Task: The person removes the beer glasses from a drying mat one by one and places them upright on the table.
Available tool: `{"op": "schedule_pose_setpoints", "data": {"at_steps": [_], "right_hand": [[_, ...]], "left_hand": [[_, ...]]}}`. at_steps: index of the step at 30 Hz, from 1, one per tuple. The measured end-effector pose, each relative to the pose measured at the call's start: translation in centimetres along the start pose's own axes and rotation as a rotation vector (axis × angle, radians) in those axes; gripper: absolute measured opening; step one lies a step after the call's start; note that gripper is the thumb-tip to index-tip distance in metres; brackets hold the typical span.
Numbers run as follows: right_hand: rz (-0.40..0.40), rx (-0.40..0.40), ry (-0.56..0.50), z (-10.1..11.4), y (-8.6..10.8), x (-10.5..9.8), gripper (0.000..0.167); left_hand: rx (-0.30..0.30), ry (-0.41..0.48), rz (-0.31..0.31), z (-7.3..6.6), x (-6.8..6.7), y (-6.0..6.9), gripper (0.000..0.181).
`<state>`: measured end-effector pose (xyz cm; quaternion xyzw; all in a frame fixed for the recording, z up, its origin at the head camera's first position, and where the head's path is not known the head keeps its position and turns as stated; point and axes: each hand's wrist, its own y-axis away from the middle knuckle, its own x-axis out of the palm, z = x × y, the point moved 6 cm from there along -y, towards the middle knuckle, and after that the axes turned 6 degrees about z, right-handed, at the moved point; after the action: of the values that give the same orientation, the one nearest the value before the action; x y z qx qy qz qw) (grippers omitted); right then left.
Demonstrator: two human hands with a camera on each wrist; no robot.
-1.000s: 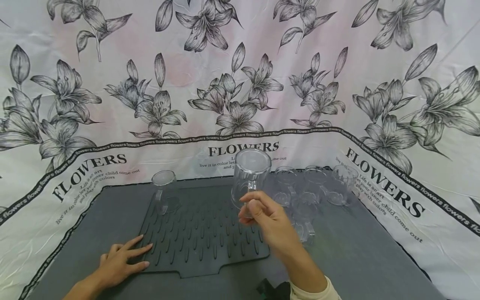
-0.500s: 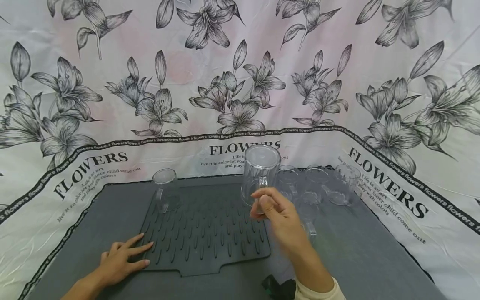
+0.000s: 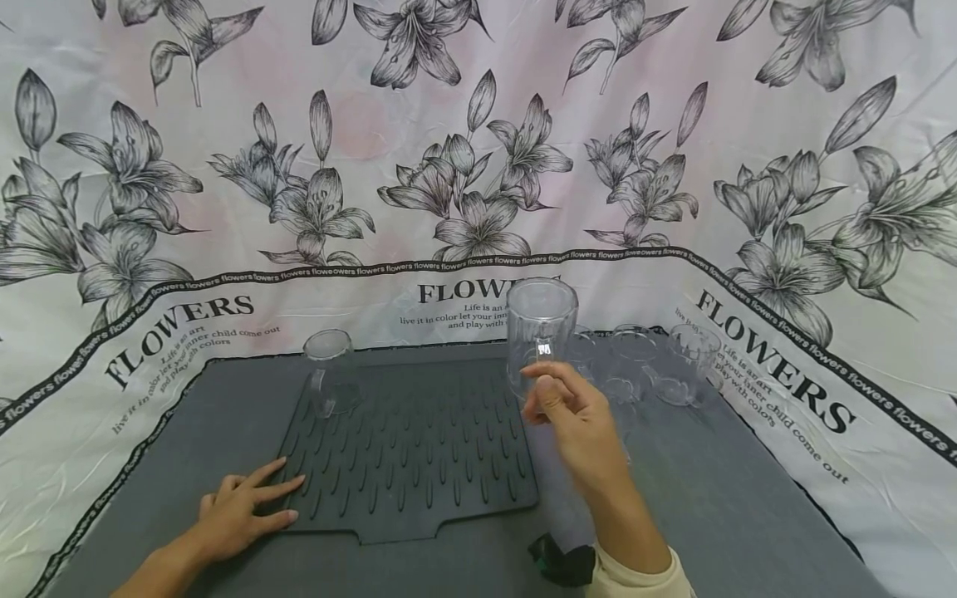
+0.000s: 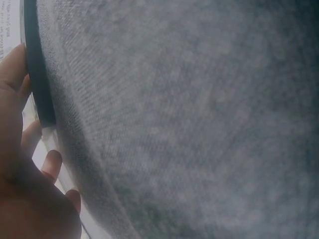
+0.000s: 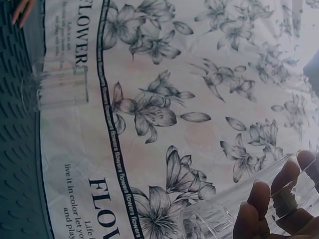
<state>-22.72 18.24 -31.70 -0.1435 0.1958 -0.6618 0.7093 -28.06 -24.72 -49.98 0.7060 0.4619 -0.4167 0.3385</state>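
My right hand (image 3: 571,415) grips the handle of a clear glass mug (image 3: 542,320), raised above the right edge of a dark ribbed drying mat (image 3: 404,465). In the right wrist view, curled fingers (image 5: 256,204) surround the handle of that mug (image 5: 209,219). My left hand (image 3: 242,515) rests with spread fingers at the mat's left edge; the left wrist view shows the hand (image 4: 30,149) beside a dark edge. A second clear mug (image 3: 329,374) stands on the mat's far left corner.
Several clear mugs (image 3: 680,365) stand grouped at the back right of the grey table (image 3: 748,507), some hidden behind the raised mug. A flower-printed cloth (image 3: 478,166) hangs behind and along the sides. A dark object (image 3: 561,561) lies near the right sleeve.
My right hand has carried the mug rightward and slightly up, from over the mat toward the grouped mugs. My left hand stays at the mat's edge. The head view has tilted slightly.
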Motion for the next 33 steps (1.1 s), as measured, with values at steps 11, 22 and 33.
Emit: {"op": "schedule_pose_setpoints", "data": {"at_steps": [11, 22, 33], "right_hand": [[-0.121, -0.035, 0.054, 0.3, 0.1, -1.1, 0.02], [-0.155, -0.1, 0.083, 0.7, 0.4, -1.2, 0.009], [-0.138, -0.158, 0.105, 1.1, 0.6, -0.9, 0.008]], "left_hand": [[0.005, -0.001, -0.003, -0.1, -0.1, 0.1, 0.061], [0.004, 0.001, -0.003, -0.2, -0.1, 0.2, 0.061], [0.004, 0.0, -0.001, -0.1, 0.0, 0.2, 0.062]]}}
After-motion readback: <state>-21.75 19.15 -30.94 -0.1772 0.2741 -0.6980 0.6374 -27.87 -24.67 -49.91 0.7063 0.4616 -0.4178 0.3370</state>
